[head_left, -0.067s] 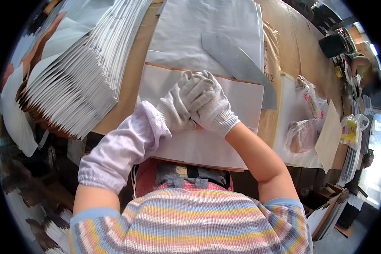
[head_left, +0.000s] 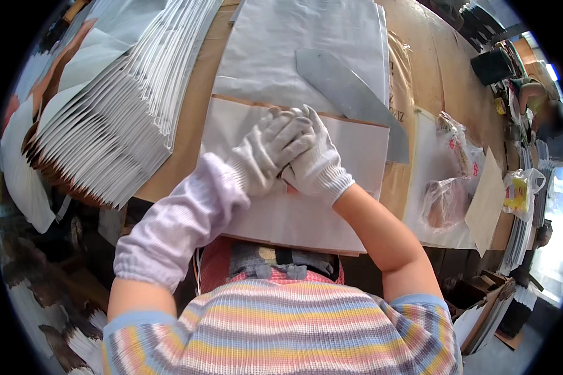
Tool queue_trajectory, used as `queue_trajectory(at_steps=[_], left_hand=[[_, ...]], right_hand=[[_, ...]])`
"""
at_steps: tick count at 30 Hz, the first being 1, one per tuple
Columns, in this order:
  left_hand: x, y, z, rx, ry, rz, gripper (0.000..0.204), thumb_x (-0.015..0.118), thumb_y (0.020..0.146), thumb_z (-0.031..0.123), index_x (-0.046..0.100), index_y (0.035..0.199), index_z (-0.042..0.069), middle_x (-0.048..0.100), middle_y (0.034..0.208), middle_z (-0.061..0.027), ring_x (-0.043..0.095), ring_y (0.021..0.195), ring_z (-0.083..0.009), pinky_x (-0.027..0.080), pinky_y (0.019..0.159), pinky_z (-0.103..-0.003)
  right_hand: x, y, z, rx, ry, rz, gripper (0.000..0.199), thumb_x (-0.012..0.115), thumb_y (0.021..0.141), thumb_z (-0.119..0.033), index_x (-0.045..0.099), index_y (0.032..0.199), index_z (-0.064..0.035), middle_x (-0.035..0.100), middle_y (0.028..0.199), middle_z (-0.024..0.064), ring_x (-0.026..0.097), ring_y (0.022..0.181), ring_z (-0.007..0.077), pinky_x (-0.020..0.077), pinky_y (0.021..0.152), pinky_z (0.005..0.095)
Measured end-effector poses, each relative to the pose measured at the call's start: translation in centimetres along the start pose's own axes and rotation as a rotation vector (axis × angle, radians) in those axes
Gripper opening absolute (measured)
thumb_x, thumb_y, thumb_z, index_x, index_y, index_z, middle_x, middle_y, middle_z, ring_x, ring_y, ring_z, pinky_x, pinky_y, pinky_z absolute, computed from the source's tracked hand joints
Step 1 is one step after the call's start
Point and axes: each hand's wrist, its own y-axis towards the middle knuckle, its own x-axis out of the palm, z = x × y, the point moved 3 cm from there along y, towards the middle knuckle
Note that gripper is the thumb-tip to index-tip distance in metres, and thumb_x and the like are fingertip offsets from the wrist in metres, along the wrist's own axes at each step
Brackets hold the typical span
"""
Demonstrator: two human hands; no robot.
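Observation:
Both of my hands wear off-white knitted gloves and rest one on the other over a folded pale sheet [head_left: 319,219]. My left hand [head_left: 263,150], with a lilac sleeve cover [head_left: 184,225] behind it, lies on top. Its fingers are laid across the back of my right hand [head_left: 313,159]. The right hand is palm down, fingers pointing away from me and partly hidden under the left. A small reddish patch shows beneath the hands. Brown lines the sheet's far edge. Just beyond it, a flat grey angular plate [head_left: 350,90] lies across whitish-grey sheets [head_left: 269,50].
At the left stands a thick fanned stack of folded white sheets [head_left: 112,125]. Clear plastic bags [head_left: 444,203] and a tan card [head_left: 485,203] lie at the table's right. A yellow packet in a bag [head_left: 517,190] hangs beyond. Another person [head_left: 535,100] is at far right.
My left forearm and its sleeve have shifted slightly left and toward me. The hands stay stacked on the folded sheet.

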Motion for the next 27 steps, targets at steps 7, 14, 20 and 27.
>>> queue_trajectory(at_steps=[7,14,20,27], left_hand=[[-2.4,-10.1,-4.3,-0.433,0.204,-0.063,0.111,0.081,0.079,0.045,0.022,0.164,0.006,0.021,0.170,-0.0181,0.014,0.159,-0.0407,0.010,0.129,-0.054],[0.4,-3.1,-0.6,-0.361,0.188,-0.143,0.108,0.074,0.083,0.056,0.019,0.165,0.011,0.018,0.172,-0.0174,0.015,0.159,-0.0414,0.014,0.126,-0.058],[-2.9,-8.3,-3.9,-0.389,0.213,-0.042,0.111,0.061,0.089,0.070,0.019,0.163,0.000,0.015,0.171,-0.0222,0.009,0.159,-0.0404,0.004,0.130,-0.052],[-6.6,0.3,-0.4,-0.276,0.265,0.106,0.105,0.081,0.077,0.054,0.037,0.154,-0.001,0.048,0.152,-0.0249,0.040,0.146,-0.0443,0.029,0.122,-0.058]], right_hand=[[0.4,-11.7,8.3,0.282,-0.065,0.212,0.091,0.079,0.076,-0.047,0.049,0.147,0.0007,0.038,0.159,0.0255,0.027,0.152,0.0459,0.0145,0.126,0.0619],[0.2,-5.6,4.9,0.060,0.095,0.051,0.095,0.082,0.072,-0.043,0.047,0.147,0.0032,0.034,0.162,0.0263,0.026,0.153,0.0466,0.0187,0.126,0.0609],[0.2,-10.8,8.2,0.196,-0.035,0.209,0.105,0.084,0.069,-0.051,0.044,0.150,0.0012,0.036,0.160,0.0261,0.027,0.152,0.0458,0.0185,0.126,0.0614],[-0.2,-12.1,8.9,0.165,0.018,0.383,0.104,0.088,0.066,-0.042,0.043,0.150,0.0009,0.039,0.158,0.0251,0.033,0.148,0.0472,0.0233,0.124,0.0626]])
